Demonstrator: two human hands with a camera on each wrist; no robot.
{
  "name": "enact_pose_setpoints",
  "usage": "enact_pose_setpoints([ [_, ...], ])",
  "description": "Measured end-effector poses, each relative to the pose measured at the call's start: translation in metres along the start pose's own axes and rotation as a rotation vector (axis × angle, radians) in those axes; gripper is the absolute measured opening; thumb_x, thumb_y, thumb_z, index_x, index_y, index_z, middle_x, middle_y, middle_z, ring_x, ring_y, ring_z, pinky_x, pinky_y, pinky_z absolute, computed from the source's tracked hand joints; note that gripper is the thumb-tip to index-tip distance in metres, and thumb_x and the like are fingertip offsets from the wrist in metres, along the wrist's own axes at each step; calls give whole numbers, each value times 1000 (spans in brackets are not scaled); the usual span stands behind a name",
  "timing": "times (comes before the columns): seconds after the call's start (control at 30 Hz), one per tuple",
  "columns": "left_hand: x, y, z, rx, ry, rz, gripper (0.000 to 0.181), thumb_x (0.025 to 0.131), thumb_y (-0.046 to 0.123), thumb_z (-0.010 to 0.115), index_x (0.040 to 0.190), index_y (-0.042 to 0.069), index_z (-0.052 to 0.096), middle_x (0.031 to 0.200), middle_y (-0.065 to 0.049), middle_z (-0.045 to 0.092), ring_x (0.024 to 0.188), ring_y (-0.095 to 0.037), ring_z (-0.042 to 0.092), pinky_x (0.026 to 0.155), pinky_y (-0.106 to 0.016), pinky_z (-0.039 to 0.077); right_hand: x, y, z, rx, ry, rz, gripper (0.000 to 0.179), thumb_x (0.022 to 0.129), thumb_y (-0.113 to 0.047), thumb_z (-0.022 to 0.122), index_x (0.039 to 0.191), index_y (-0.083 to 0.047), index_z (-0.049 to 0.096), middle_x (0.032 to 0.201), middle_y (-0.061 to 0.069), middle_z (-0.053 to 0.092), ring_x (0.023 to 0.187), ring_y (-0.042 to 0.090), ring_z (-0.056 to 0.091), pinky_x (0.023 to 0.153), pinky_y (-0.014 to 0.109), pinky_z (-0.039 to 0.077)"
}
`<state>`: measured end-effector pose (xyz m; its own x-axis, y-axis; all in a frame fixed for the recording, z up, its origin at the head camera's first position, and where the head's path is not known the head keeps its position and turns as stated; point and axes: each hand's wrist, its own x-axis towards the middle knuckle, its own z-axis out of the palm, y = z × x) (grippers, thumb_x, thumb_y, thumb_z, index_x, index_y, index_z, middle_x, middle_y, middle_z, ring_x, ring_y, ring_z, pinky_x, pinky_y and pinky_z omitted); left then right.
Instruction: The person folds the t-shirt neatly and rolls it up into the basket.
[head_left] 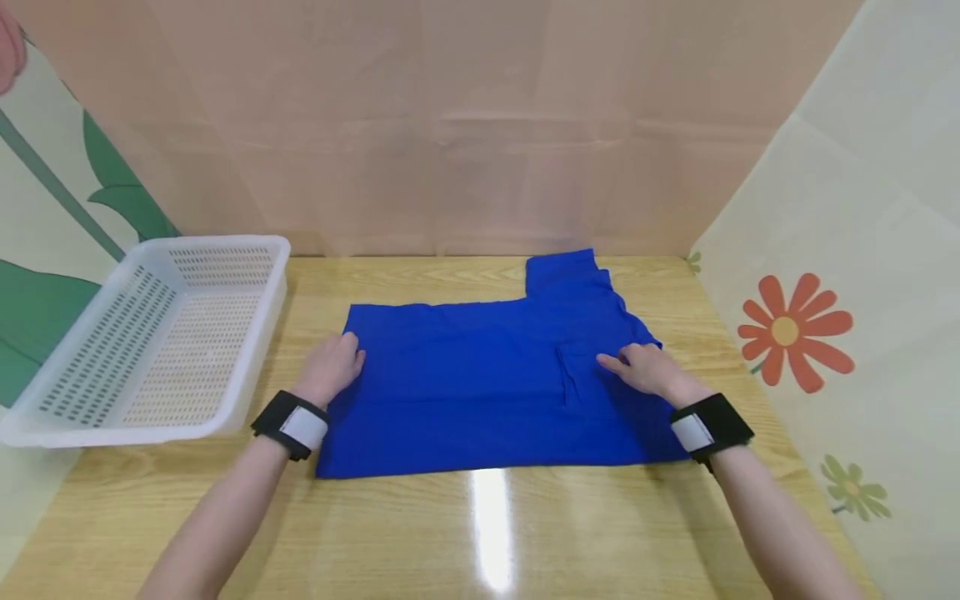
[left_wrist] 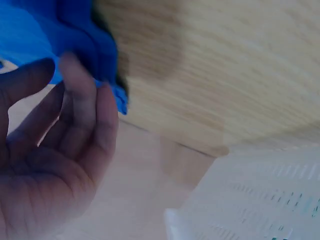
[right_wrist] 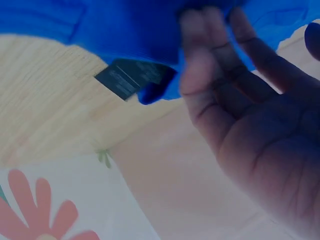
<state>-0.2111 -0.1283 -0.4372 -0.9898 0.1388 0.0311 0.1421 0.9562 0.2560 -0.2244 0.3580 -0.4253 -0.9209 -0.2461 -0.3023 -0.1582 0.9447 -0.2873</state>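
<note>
A blue shirt [head_left: 465,375] lies folded on the table, one sleeve [head_left: 562,271] sticking out at the back right and a chest pocket [head_left: 585,379] facing up on its right part. At its left edge, my left hand [head_left: 330,367] touches the cloth with loosely bent fingers; in the left wrist view the thumb stands apart from the fingertips. My right hand [head_left: 648,368] is over the right end beside the pocket, its fingers bent slightly at the cloth. A dark label [right_wrist: 131,77] pokes out from the shirt's edge in the right wrist view.
On the left stands a white perforated plastic basket [head_left: 276,308]. The wooden table [head_left: 390,533] runs back to a pinkish covered wall [head_left: 420,133]. Flower-patterned sheets [head_left: 900,250] flank the table at the sides. Black bands with a pale patch are on both wrists.
</note>
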Motion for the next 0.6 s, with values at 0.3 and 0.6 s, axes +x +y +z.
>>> enact_pose_setpoints([
  [0.3,31,-22,-4,-183,-49,-174,24,99,15,52,98,-4,66,93,-21,64,82,-33,62,68,-42,51,44,17,-32,35,143,-53,38,101,-23,56,110,12,66,102,30,70,89,39,66,81,52,52],
  [0.6,57,-33,-3,-257,-76,-220,50,103,24,47,144,-5,45,140,-35,46,128,-50,49,107,-59,42,88,37,-48,95,196,77,43,99,-22,53,128,10,55,124,38,58,111,51,58,92,60,47],
])
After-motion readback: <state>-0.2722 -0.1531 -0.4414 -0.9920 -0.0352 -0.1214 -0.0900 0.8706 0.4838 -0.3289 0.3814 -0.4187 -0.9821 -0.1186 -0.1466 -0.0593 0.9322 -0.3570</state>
